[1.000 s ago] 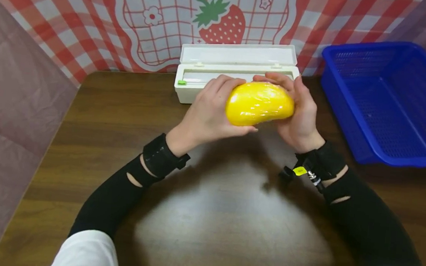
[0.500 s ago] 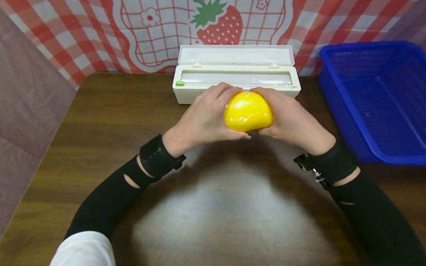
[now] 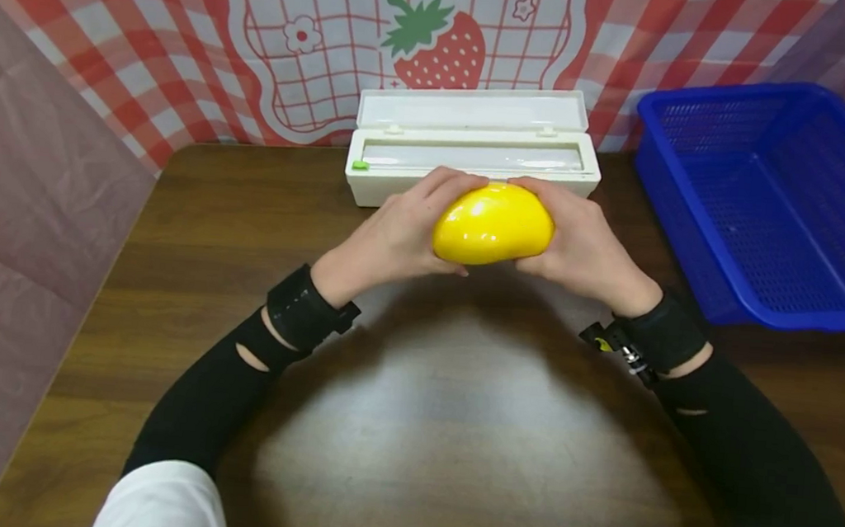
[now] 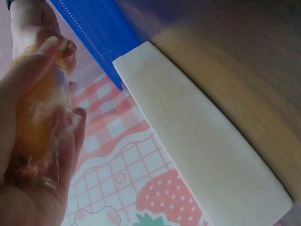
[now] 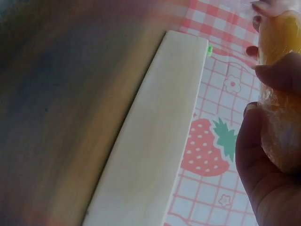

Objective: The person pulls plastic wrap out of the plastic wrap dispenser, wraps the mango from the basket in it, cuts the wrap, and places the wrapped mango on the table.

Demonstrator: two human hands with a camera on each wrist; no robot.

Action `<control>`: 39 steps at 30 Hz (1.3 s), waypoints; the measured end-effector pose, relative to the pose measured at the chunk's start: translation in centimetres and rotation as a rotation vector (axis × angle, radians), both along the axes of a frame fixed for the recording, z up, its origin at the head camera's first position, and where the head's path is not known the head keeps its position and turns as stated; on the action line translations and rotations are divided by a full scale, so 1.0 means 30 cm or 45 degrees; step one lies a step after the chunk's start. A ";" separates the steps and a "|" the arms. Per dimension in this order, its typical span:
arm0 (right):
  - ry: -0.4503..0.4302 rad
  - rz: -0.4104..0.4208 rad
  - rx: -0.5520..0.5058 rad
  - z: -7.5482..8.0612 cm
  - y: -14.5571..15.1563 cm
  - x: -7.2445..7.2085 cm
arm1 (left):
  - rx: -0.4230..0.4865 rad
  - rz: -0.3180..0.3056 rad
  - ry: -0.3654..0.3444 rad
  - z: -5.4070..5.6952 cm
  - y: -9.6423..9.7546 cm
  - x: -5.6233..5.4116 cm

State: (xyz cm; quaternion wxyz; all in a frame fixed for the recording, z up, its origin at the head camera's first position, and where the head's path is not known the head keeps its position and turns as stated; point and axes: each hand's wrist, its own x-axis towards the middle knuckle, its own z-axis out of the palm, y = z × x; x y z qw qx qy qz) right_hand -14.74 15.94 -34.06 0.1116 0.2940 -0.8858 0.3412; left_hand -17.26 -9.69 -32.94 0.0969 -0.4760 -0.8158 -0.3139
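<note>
A glossy yellow mango is held up between both hands in front of the white cling film dispenser. My left hand grips its left end, and my right hand grips its right end. Crinkled clear film covers the mango's underside in the left wrist view. Film also gathers around the mango near the right fingers in the right wrist view. The dispenser's lid stands raised, showing a film roll inside and a green slider at its left end.
A blue plastic basket stands at the right of the brown wooden table. Behind the dispenser hangs a red-and-white checked cloth with a strawberry print.
The mango has been turned in the hands and lowered slightly. My right hand has changed from open fingers behind it to a grip round its right end.
</note>
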 end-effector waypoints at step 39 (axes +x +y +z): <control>0.092 -0.150 -0.005 0.045 -0.045 0.072 | 0.662 0.269 -0.768 0.029 0.062 0.105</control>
